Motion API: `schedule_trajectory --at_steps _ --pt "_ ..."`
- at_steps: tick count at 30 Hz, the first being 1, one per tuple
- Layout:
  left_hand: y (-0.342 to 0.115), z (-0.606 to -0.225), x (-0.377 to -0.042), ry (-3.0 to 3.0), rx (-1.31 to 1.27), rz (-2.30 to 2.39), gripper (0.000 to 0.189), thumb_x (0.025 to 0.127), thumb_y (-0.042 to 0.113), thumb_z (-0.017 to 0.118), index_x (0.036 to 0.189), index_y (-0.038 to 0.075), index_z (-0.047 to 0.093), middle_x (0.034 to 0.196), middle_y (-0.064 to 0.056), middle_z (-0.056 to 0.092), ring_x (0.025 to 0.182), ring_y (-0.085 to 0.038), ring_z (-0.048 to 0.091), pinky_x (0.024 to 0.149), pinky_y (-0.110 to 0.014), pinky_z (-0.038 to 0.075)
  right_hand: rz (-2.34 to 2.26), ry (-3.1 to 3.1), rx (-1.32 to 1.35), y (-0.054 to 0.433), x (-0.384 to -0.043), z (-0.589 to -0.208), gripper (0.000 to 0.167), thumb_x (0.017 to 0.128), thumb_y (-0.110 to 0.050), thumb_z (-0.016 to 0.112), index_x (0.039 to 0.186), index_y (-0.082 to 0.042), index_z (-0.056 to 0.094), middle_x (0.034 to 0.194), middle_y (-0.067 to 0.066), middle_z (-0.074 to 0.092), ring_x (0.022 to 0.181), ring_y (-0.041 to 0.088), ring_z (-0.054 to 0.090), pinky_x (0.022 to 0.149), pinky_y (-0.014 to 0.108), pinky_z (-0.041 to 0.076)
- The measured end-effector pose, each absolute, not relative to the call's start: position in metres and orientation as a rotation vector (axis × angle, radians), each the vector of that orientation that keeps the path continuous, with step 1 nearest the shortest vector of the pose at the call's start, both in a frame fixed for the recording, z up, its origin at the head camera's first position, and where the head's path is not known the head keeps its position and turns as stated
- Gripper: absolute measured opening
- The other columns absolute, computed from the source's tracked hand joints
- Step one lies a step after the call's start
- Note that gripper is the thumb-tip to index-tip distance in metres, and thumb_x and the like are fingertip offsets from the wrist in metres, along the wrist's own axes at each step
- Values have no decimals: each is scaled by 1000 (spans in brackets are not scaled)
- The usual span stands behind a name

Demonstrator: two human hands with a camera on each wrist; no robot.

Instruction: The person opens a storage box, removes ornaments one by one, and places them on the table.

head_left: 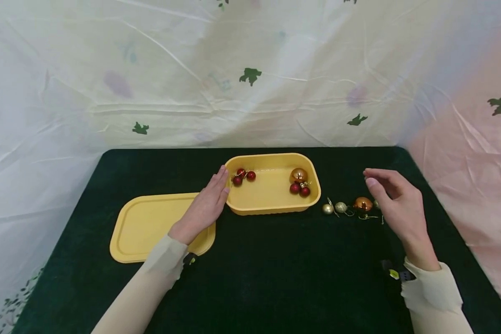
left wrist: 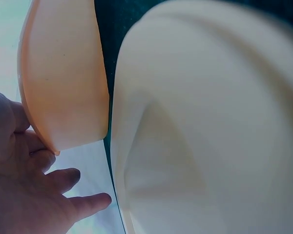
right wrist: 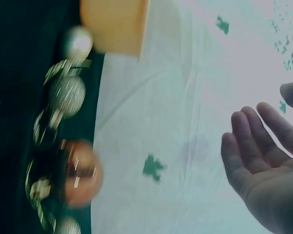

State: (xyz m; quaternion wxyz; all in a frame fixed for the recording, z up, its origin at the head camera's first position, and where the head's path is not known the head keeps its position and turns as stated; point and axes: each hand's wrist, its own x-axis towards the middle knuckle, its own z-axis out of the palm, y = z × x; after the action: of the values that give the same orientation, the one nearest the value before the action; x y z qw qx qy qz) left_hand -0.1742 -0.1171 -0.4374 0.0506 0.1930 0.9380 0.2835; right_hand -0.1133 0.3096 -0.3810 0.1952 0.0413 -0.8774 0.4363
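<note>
A yellow rectangular container (head_left: 271,204) stands at the back middle of the table. Small red baubles (head_left: 251,176) lie in its left end; a copper bauble (head_left: 298,175) and more red ones lie in its right end. My left hand (head_left: 204,204) rests at the container's left rim, fingers extended along it, as the left wrist view also shows. Over the right side hovers my right hand (head_left: 401,208), fingers slightly bent and nothing between them. Just left of it on the cloth lie gold baubles (head_left: 340,207) and a copper bauble (head_left: 362,204) with string loops, one partly hidden by the hand.
A yellow lid (head_left: 150,222) lies flat left of the container, partly under my left forearm in the head view. Dark green cloth (head_left: 254,269) covers the table. Pale patterned curtains (head_left: 300,83) hang behind and at both sides.
</note>
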Motion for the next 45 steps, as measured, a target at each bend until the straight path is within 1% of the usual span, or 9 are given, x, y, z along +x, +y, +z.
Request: schedule_trajectory --at_steps 6,13,17,21,25,28,32,38,45 --pt "-114 -439 -175 2854 611 859 57 115 29 33 165 6 17 174 -6 6 158 -31 15 126 -50 18 1325 -2407 281 279 -122 -375 28 104 -12 63 131 -7 69 125 7 68 110 3 63 95 11 47" --pt "-116 -437 -174 2866 594 843 57 115 27 34 165 5 18 174 -9 8 158 -27 14 127 -47 17 1368 -2459 408 240 -139 -381 28 105 -18 62 132 -9 67 128 3 66 111 5 62 102 16 46" --pt "-117 -437 -173 2863 589 846 57 115 28 33 165 6 17 174 -7 7 159 -25 13 127 -46 17 1379 -2501 452 222 -148 -387 32 105 -24 63 134 -9 67 132 3 65 114 16 62 107 37 49" --pt "-117 -436 -173 2862 586 854 57 115 29 33 165 6 18 174 -5 6 159 -25 13 127 -46 17 1371 -2561 504 206 -157 -390 39 104 -32 64 138 -13 65 135 4 65 112 26 60 106 55 47" --pt "-117 -436 -172 2860 583 857 57 115 29 33 165 7 17 174 -4 5 159 -26 13 127 -46 17 1300 -2644 574 193 -165 -392 48 102 -37 67 144 -14 61 136 7 64 109 31 58 99 56 48" --pt "-117 -437 -172 2859 578 858 57 115 29 33 166 7 17 174 -4 6 159 -25 13 127 -46 17 1244 -2700 620 183 -171 -393 55 101 -39 68 149 -14 57 148 8 58 125 32 57 105 56 46" --pt "-117 -439 -173 2861 578 856 57 115 29 33 166 8 17 174 -6 7 159 -25 12 127 -46 17 1177 -2774 673 170 -179 -395 61 100 -40 69 153 -13 52 159 7 48 146 30 44 119 54 35" --pt "-116 -440 -173 2867 579 859 57 115 29 33 166 8 17 174 -7 8 159 -24 13 127 -46 18 1067 -2874 758 152 -193 -401 67 99 -39 71 155 -11 47 161 10 45 147 31 43 119 54 35" --pt "-116 -440 -173 2869 569 868 57 115 29 33 166 9 19 174 -4 7 158 -28 16 127 -47 18 941 -2923 852 138 -207 -408 70 99 -42 71 156 -10 46 158 11 48 145 30 46 119 52 37"
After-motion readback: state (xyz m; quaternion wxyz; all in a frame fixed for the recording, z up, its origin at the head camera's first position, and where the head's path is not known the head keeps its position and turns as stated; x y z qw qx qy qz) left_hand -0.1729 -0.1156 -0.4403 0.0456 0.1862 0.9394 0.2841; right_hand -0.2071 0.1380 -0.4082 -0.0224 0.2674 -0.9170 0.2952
